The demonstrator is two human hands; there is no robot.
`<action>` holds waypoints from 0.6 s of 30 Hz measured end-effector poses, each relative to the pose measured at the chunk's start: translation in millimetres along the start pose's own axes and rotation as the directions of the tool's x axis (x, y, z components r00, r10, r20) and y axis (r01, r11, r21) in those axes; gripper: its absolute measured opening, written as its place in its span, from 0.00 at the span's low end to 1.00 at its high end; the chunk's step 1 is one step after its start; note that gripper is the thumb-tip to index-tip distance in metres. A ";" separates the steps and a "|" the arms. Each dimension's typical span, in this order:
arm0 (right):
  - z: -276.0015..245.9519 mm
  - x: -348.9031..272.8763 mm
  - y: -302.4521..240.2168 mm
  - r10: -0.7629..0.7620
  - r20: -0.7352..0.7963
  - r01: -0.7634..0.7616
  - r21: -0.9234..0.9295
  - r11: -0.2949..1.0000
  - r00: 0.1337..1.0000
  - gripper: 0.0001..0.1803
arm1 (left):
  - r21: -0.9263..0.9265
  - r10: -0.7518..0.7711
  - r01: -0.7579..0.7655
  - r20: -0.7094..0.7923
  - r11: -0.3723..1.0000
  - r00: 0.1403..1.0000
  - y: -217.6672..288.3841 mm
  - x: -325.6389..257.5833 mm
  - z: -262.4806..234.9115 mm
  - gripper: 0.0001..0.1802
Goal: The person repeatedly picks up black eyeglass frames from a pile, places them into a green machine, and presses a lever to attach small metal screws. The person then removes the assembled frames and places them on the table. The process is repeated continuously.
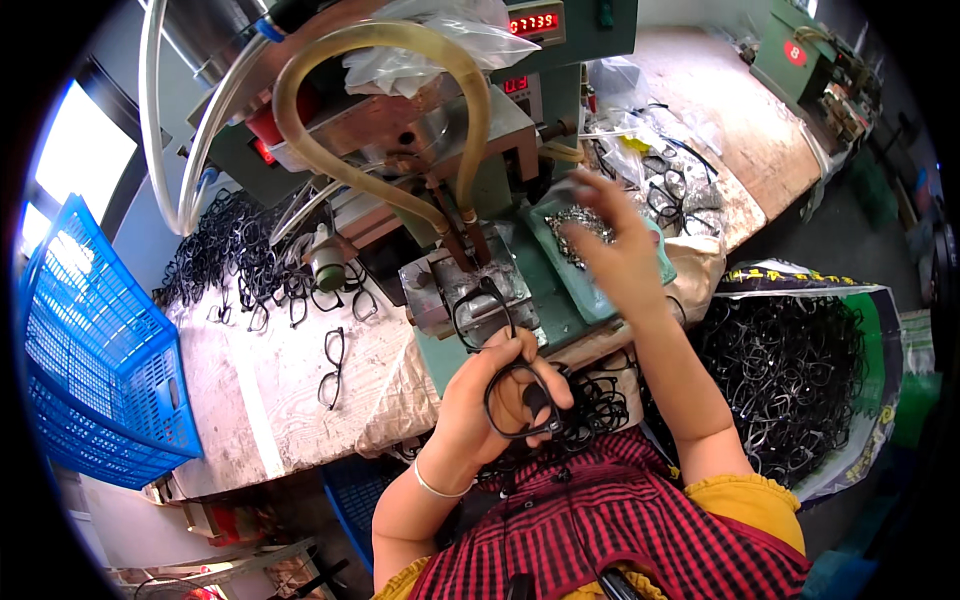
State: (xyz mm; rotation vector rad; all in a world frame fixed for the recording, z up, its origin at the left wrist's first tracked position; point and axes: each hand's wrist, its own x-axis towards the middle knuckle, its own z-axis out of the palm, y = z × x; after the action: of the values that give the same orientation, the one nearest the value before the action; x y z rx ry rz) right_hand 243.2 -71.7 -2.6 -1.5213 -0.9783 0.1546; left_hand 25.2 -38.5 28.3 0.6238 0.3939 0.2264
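Observation:
My left hand is closed around a black eyeglass frame in front of the press. The far part of that frame reaches up to the metal fixture under the two upright tool tips. Over a greenish tray of small metal parts, my right hand is raised, blurred by motion. Its thumb and fingers look apart, with nothing visible between them. More black eyeglass frames are heaped just beyond my lap, beside the left hand.
Yellowish hoses loop over the press. Tangled black frames lie on the left bench, with one single frame nearer. A blue basket stands far left. At right is a large sack full of frames. Plastic bags rest on the machine.

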 end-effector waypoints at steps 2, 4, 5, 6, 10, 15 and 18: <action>-19.7 5.9 49.7 -0.017 -0.224 0.016 -0.006 1.000 0.974 0.28 | 0.032 -0.002 0.003 -0.021 0.999 1.000 0.3 3.3 1.8 0.11; -31.5 -2.8 75.9 0.071 -0.254 -0.074 -0.002 0.997 0.965 0.26 | 0.070 0.009 -0.006 -0.039 0.998 0.999 0.6 4.5 4.4 0.12; -34.2 -11.9 84.0 0.065 -0.255 -0.075 -0.027 0.997 0.965 0.24 | 0.069 0.016 -0.011 -0.073 0.998 0.997 0.3 4.0 6.7 0.13; -37.0 -20.6 79.8 0.028 -0.185 -0.054 -0.133 0.990 0.982 0.22 | 0.065 0.021 -0.014 -0.108 0.998 0.994 -0.9 4.0 9.0 0.14; -42.7 -32.3 65.2 -0.046 0.043 0.061 -0.463 0.884 0.998 0.09 | 0.086 0.063 -0.051 -0.143 0.995 0.988 -4.7 5.3 7.3 0.16; -24.2 -36.4 66.1 -0.015 0.051 0.045 -0.660 0.750 0.999 0.07 | -0.103 -0.001 0.004 0.026 0.995 1.000 -24.9 -5.7 -17.4 0.29; -19.5 -35.5 70.7 -0.079 0.053 0.094 -0.694 0.714 0.995 0.07 | 0.053 -0.027 0.020 0.133 0.998 0.991 -29.5 -35.1 -41.0 0.23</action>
State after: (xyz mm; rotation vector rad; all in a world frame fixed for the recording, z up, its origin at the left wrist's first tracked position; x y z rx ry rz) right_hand 266.6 -100.9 -75.0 -2.1596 -1.1957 -0.3141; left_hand -21.2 -51.7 -9.8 0.6806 0.2787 0.1512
